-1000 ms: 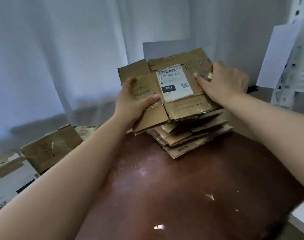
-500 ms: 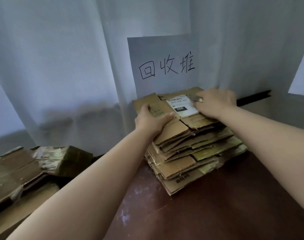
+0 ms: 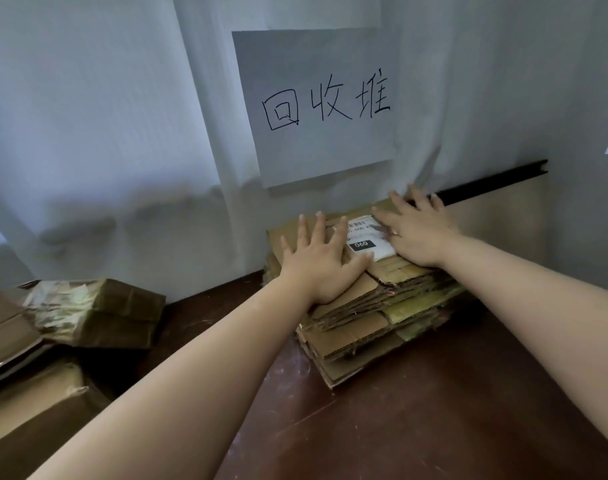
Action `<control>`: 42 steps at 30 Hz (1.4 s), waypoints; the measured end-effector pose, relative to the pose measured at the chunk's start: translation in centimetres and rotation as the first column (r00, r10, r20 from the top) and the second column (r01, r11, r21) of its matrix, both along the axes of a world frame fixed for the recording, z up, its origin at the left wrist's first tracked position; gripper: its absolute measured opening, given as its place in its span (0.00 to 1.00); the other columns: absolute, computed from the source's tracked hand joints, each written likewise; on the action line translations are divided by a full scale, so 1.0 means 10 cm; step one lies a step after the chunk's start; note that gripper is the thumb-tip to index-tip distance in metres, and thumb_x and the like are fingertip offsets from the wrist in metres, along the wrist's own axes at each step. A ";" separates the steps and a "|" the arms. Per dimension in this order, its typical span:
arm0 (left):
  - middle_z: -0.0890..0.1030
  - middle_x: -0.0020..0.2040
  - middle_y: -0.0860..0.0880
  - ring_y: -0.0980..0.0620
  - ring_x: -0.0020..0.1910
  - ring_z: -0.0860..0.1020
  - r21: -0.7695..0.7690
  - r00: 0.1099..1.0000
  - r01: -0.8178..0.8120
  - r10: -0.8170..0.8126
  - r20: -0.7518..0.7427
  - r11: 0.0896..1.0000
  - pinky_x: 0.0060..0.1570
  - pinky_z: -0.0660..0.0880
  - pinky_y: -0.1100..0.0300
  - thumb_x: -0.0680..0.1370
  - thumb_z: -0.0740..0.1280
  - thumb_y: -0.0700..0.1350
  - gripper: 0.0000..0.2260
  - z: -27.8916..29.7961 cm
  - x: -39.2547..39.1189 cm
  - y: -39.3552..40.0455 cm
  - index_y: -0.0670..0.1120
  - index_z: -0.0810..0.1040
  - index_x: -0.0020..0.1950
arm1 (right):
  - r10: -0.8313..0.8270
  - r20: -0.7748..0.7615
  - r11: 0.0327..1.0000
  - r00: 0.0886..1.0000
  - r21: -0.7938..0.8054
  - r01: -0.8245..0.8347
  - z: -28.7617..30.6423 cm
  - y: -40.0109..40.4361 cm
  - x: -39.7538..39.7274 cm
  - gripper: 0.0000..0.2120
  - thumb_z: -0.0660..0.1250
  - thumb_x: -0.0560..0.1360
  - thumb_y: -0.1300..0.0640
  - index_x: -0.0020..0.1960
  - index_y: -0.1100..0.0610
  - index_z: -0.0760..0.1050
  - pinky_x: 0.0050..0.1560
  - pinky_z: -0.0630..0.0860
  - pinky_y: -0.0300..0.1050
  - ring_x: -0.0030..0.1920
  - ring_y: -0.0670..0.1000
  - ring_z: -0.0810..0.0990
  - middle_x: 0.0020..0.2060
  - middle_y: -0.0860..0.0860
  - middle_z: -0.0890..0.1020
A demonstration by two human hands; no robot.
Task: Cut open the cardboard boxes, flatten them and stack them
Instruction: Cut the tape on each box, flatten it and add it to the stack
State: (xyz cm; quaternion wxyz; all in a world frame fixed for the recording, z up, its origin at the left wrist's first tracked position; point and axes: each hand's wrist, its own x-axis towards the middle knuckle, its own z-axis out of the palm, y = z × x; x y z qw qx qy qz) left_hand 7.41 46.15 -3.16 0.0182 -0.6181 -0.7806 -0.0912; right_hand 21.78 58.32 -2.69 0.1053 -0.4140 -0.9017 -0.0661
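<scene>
We press our left hand [image 3: 321, 263] and right hand [image 3: 418, 233] flat, fingers [image 3: 337, 233] spread and holding nothing, on the top cardboard [image 3: 361, 292] of the pile [image 3: 382, 327] on the desk [image 3: 434, 410].

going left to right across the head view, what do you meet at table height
unflattened cardboard boxes → left hand → white shipping label → right hand, both hands pressing flat on the stack of flattened cardboard
</scene>
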 end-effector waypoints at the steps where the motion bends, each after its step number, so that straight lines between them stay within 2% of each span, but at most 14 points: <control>1: 0.39 0.79 0.48 0.43 0.76 0.34 -0.016 0.999 0.008 -0.009 -0.039 1.000 0.72 0.37 0.35 0.77 0.46 0.69 0.33 -0.08 0.01 -0.01 0.58 0.43 0.79 | 0.029 -0.044 0.998 0.999 -0.053 -0.031 -0.08 0.01 0.02 0.25 0.53 0.81 0.50 0.77 0.43 0.51 0.74 0.43 0.60 0.77 0.56 0.38 0.78 0.51 0.46; 3: 0.39 0.79 0.48 0.44 0.77 0.35 -0.009 0.997 0.020 -0.020 -0.080 1.000 0.72 0.38 0.35 0.75 0.45 0.72 0.35 -0.17 0.02 -0.01 0.59 0.43 0.78 | 0.067 -0.124 0.991 0.990 -0.110 -0.081 -0.18 0.03 0.05 0.26 0.53 0.82 0.51 0.78 0.44 0.49 0.75 0.42 0.56 0.77 0.52 0.38 0.78 0.49 0.45; 7: 0.41 0.80 0.49 0.44 0.78 0.39 -0.006 0.997 0.015 -0.015 -0.074 1.000 0.72 0.42 0.35 0.75 0.46 0.72 0.34 -0.21 0.03 -0.01 0.61 0.46 0.78 | 0.080 -0.148 0.981 0.986 -0.164 -0.105 -0.23 0.08 0.05 0.25 0.52 0.82 0.50 0.77 0.44 0.52 0.76 0.45 0.50 0.78 0.51 0.47 0.78 0.48 0.51; 13: 0.46 0.80 0.49 0.44 0.78 0.44 -0.030 0.998 -0.002 0.000 -0.063 1.000 0.72 0.47 0.35 0.76 0.47 0.71 0.32 -0.21 0.04 0.01 0.61 0.49 0.78 | 0.063 -0.137 0.975 0.989 -0.201 -0.090 -0.23 0.09 0.00 0.23 0.52 0.82 0.50 0.77 0.44 0.55 0.76 0.47 0.51 0.77 0.51 0.50 0.78 0.47 0.53; 18: 0.54 0.79 0.48 0.43 0.77 0.51 -0.058 0.999 -0.007 0.005 -0.036 0.998 0.71 0.52 0.36 0.74 0.48 0.73 0.33 -0.18 0.01 0.04 0.61 0.54 0.77 | 0.064 -0.133 0.968 0.989 -0.234 -0.094 -0.20 0.11 -0.04 0.22 0.53 0.81 0.50 0.75 0.43 0.60 0.75 0.54 0.49 0.77 0.52 0.55 0.77 0.48 0.59; 20: 0.56 0.78 0.47 0.43 0.77 0.52 -0.053 0.999 -0.007 0.005 -0.035 0.999 0.71 0.53 0.36 0.73 0.47 0.73 0.34 -0.19 0.01 0.04 0.61 0.55 0.77 | 0.059 -0.142 0.972 0.988 -0.218 -0.090 -0.21 0.11 -0.03 0.22 0.53 0.81 0.49 0.74 0.42 0.62 0.72 0.60 0.51 0.75 0.53 0.59 0.75 0.48 0.63; 24: 0.53 0.79 0.47 0.43 0.78 0.49 -0.033 0.996 -0.006 0.003 -0.088 0.999 0.71 0.51 0.36 0.76 0.48 0.70 0.31 -0.25 0.04 0.00 0.61 0.52 0.77 | 0.064 -0.253 0.993 0.965 -0.079 -0.087 -0.27 0.01 0.04 0.18 0.57 0.80 0.48 0.69 0.44 0.70 0.60 0.70 0.50 0.66 0.55 0.70 0.68 0.48 0.73; 27: 0.52 0.79 0.47 0.43 0.78 0.48 -0.007 0.994 -0.011 0.010 -0.108 1.000 0.72 0.50 0.36 0.75 0.47 0.71 0.32 -0.26 0.07 -0.03 0.61 0.51 0.77 | 0.040 -0.312 0.998 0.949 -0.032 -0.052 -0.30 -0.03 0.08 0.17 0.59 0.79 0.49 0.66 0.44 0.71 0.56 0.70 0.49 0.66 0.53 0.70 0.66 0.45 0.75; 33: 0.47 0.80 0.47 0.42 0.78 0.45 -0.062 0.995 -0.032 0.026 -0.098 0.998 0.72 0.46 0.35 0.75 0.47 0.71 0.33 -0.20 0.16 -0.11 0.61 0.48 0.78 | 0.008 -0.297 0.999 0.955 -0.036 -0.019 -0.27 -0.11 0.09 0.17 0.56 0.78 0.52 0.65 0.46 0.72 0.53 0.68 0.48 0.62 0.54 0.67 0.62 0.47 0.77; 37: 0.46 0.80 0.47 0.42 0.78 0.44 -0.095 0.996 -0.030 0.022 -0.083 0.995 0.72 0.46 0.34 0.75 0.46 0.71 0.34 -0.18 0.19 -0.14 0.60 0.47 0.78 | -0.005 -0.223 0.998 0.975 -0.064 -0.009 -0.23 -0.17 0.09 0.20 0.55 0.79 0.52 0.70 0.46 0.68 0.63 0.68 0.53 0.66 0.55 0.65 0.70 0.47 0.70; 40: 0.46 0.80 0.47 0.42 0.78 0.44 -0.044 0.995 -0.031 0.026 -0.101 0.999 0.72 0.46 0.33 0.74 0.45 0.72 0.36 -0.26 0.21 -0.17 0.58 0.47 0.79 | -0.034 -0.272 0.998 0.962 -0.063 0.018 -0.31 -0.23 0.14 0.20 0.56 0.79 0.51 0.71 0.45 0.67 0.63 0.68 0.53 0.68 0.53 0.64 0.71 0.45 0.68; 42: 0.46 0.80 0.48 0.43 0.78 0.44 0.002 0.996 -0.039 0.039 -0.077 0.999 0.72 0.46 0.34 0.73 0.46 0.73 0.39 -0.29 0.22 -0.19 0.53 0.48 0.79 | -0.032 -0.315 0.999 0.948 -0.043 0.019 -0.36 -0.25 0.16 0.21 0.57 0.79 0.51 0.71 0.45 0.67 0.64 0.67 0.52 0.69 0.53 0.63 0.71 0.44 0.68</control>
